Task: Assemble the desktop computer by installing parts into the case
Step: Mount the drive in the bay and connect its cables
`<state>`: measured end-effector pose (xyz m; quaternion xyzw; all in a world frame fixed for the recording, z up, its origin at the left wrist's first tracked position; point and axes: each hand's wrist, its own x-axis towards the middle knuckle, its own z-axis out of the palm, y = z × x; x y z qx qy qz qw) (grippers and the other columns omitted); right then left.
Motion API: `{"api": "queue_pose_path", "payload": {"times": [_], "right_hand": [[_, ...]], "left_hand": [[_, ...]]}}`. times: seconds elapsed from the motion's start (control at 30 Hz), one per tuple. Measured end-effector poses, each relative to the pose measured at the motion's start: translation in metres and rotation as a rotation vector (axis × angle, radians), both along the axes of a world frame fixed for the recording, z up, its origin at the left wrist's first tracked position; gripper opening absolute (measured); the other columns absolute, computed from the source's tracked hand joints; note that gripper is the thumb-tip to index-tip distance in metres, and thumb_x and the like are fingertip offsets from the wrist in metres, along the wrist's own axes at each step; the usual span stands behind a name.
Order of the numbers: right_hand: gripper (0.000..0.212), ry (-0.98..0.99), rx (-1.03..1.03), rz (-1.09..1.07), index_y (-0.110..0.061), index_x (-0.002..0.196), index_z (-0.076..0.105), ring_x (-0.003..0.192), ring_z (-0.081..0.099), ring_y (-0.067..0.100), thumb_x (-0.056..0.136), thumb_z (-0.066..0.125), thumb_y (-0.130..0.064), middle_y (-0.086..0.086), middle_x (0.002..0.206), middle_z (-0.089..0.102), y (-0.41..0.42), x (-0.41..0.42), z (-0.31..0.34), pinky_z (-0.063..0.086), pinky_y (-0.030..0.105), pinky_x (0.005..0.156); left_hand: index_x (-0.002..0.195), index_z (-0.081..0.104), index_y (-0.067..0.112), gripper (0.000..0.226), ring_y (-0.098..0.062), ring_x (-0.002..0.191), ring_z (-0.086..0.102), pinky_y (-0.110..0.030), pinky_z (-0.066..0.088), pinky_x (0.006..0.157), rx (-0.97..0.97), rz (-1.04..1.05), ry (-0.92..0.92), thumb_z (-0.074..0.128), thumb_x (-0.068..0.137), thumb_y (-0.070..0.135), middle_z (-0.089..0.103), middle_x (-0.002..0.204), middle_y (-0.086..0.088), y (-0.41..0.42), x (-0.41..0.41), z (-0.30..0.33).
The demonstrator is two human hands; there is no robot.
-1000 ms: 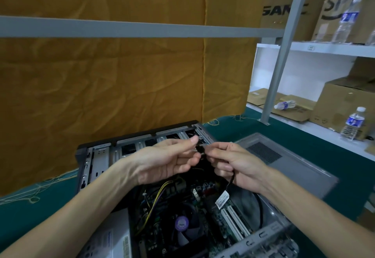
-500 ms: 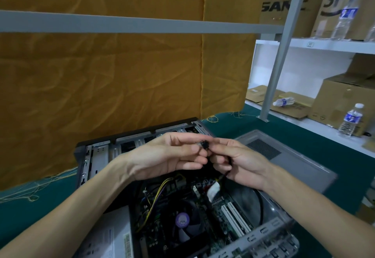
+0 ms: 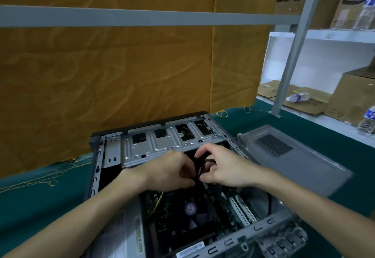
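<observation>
While both hands [image 3: 197, 168] pinch black cables [image 3: 203, 165] | beside drive cage [image 3: 162, 146] edge

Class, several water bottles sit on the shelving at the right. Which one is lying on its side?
The small bottle on the flattened cardboard, on the lower shelf just right of the grey upright post. The others stand upright.

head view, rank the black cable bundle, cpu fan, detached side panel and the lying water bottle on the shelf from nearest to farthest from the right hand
1. black cable bundle, in its fingers
2. CPU fan, below it, inside the case
3. detached side panel, to its right
4. lying water bottle, far right shelf

Measured from the right hand.
</observation>
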<state>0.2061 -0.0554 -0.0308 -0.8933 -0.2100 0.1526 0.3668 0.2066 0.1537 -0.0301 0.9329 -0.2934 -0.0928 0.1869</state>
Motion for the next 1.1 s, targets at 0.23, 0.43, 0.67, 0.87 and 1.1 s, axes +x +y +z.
{"api": "queue_pose_path", "payload": {"times": [0.23, 0.43, 0.67, 0.87, 1.1], "right_hand": [[0.022, -0.002, -0.044, 0.014, -0.01, 0.114, 0.066, 0.067, 0.073, 0.016, 0.106, 0.046, -0.005, 0.004, 0.077, 0.074, 0.002, 0.003, -0.002, 0.058, 0.026, 0.065], [0.018, -0.027, -0.09, 0.125, -0.024, 0.117, 0.067, 0.052, 0.071, 0.02, 0.104, 0.056, -0.027, -0.001, 0.064, 0.063, 0.01, -0.001, -0.009, 0.052, 0.023, 0.048], [0.022, 0.063, -0.254, 0.072, -0.007, 0.095, 0.066, 0.069, 0.075, 0.018, 0.104, 0.047, -0.014, 0.008, 0.08, 0.075, 0.004, 0.002, -0.012, 0.061, 0.035, 0.069], [0.013, -0.239, -0.432, 0.219, -0.012, 0.096, 0.054, 0.073, 0.06, 0.028, 0.106, 0.047, -0.017, 0.006, 0.084, 0.059, 0.006, -0.027, 0.0, 0.048, 0.042, 0.063], [0.015, -0.784, -0.748, 0.365, -0.011, 0.083, 0.051, 0.067, 0.055, 0.028, 0.095, 0.053, -0.004, 0.001, 0.062, 0.044, 0.013, -0.037, 0.018, 0.041, 0.045, 0.101]], "left_hand": [[0.093, 0.062, 0.032, 0.01, -0.009, 0.098, 0.05, -0.019, 0.04, 0.084, 0.029, 0.114, -0.104, 0.072, 0.09, 0.033, 0.052, 0.108, 0.009, -0.004, -0.007, -0.026], [0.103, 0.064, 0.009, 0.018, -0.025, 0.104, 0.061, -0.034, 0.05, 0.086, 0.122, 0.218, -0.023, 0.067, 0.088, 0.019, 0.065, 0.11, -0.009, -0.006, -0.002, -0.032], [0.108, 0.047, 0.014, 0.023, -0.025, 0.097, 0.059, -0.034, 0.047, 0.078, 0.198, 0.301, 0.001, 0.064, 0.092, 0.015, 0.06, 0.107, -0.006, -0.008, 0.011, -0.034], [0.111, 0.056, 0.006, 0.021, -0.031, 0.105, 0.063, -0.04, 0.053, 0.085, 0.28, 0.354, 0.008, 0.06, 0.095, 0.019, 0.062, 0.118, -0.015, -0.014, 0.017, -0.044], [0.121, 0.061, 0.01, 0.03, -0.027, 0.109, 0.062, -0.033, 0.049, 0.084, 0.222, 0.462, 0.096, 0.062, 0.097, 0.027, 0.065, 0.121, -0.011, -0.011, 0.028, -0.045]]}}
